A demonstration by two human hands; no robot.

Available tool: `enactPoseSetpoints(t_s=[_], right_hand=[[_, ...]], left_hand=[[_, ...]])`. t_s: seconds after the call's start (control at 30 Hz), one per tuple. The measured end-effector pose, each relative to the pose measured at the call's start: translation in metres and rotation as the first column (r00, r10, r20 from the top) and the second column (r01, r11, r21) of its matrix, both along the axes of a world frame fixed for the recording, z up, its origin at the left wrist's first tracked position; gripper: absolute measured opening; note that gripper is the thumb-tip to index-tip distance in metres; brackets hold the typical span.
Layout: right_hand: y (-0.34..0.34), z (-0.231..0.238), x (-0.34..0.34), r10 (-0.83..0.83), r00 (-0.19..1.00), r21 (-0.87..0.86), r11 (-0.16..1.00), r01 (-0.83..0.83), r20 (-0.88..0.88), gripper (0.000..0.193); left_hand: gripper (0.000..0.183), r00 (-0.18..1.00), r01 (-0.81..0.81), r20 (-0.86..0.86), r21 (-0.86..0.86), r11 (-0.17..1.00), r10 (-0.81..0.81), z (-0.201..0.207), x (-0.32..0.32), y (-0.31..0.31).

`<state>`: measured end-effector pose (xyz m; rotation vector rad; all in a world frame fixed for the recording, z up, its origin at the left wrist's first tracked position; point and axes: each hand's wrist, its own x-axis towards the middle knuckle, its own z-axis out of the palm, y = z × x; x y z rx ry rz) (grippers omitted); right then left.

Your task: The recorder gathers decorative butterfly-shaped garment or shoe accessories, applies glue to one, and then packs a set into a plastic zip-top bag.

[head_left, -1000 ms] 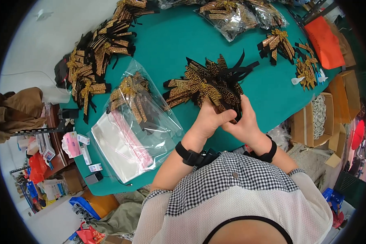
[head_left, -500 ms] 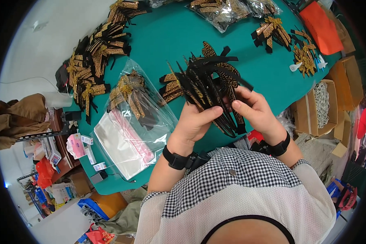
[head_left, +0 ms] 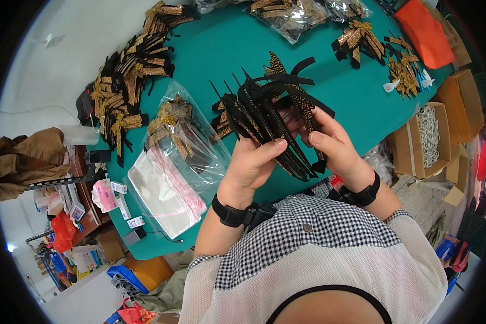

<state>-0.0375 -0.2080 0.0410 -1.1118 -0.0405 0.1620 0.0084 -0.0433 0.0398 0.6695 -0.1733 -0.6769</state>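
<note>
Holding a bundle of black-and-gold ribbon strips (head_left: 272, 121) edge-on in both hands, raised over the near middle of the green tabletop (head_left: 194, 59). Probably best to press evenly along the near ends without crushing the patterned strips, and to let the far black tails fan freely (apt to tangle, judging by the bends). Better also to keep clear of the gold-glitter ribbons (head_left: 223, 127) just beyond on the left, and of the clear plastic bag (head_left: 207, 170) farther left. With the left hand (head_left: 247, 164), gripping the left side, with the thumb closed across the top and the other fingers mostly hidden underneath. With the right hand (head_left: 339, 150), pinching the right edge between thumb and curled fingers, slightly parted around a patterned strip (cannot tell how tightly).
</note>
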Motion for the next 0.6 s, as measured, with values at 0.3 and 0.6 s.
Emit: enactPoseSetpoints(t_s=[0.3,0.6], right_hand=[[0.011,-0.007,0.004,-0.057,0.998,-0.201,0.978,0.062,0.033,0.067],[0.008,0.008,0.016,0.068,0.957,0.064,0.997,-0.052,-0.281,0.047]], left_hand=[[0.045,0.999,-0.017,-0.032,0.057,0.998,0.019,0.003,0.002,0.002],[0.051,0.999,0.005,-0.037,0.074,0.997,-0.002,-0.002,0.01,0.014]])
